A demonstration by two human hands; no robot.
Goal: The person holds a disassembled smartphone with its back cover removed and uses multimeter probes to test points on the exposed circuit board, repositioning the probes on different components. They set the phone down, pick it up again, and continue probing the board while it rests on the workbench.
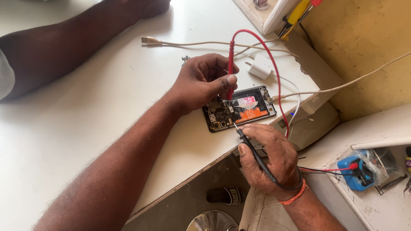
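An opened phone (239, 109) with its back cover off lies on the white table (85, 115), showing a circuit board and an orange and black battery. My left hand (201, 81) pinches a red test probe (230, 68) upright, tip down on the phone's board. My right hand (269, 158) grips a black test probe (252, 149), its thin tip touching the phone's lower edge near the board. Both red and black leads run to a blue multimeter (357, 173) at the right.
Another person's forearm (64, 42) rests across the table's far left. A white charger plug (260, 66) and beige cables (197, 43) lie behind the phone. A small white box (310, 124) sits beside the phone. A sandal (224, 194) and a metal bowl (212, 222) are on the floor.
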